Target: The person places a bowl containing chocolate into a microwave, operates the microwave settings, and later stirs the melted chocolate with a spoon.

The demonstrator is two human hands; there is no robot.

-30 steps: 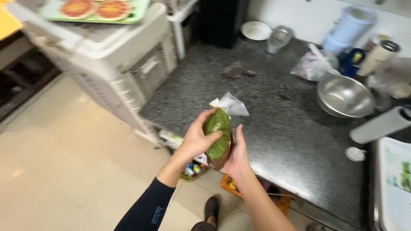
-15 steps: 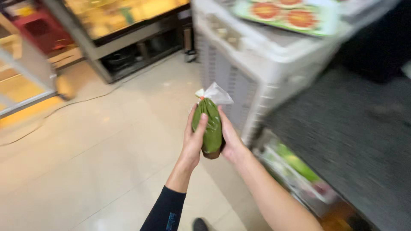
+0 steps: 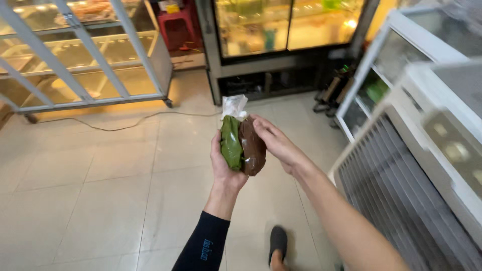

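I had the plastic bag (image 3: 243, 145) of green and brown filling off every surface, cupped upright in my left hand (image 3: 224, 168) above the tiled floor (image 3: 100, 190), my right hand (image 3: 275, 143) pinching its side, its knotted top unopened.

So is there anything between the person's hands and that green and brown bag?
Nothing visible. The left hand grips the clear bag of green and brown filling from behind, and the right hand rests directly on its brown side. Both touch it bare.
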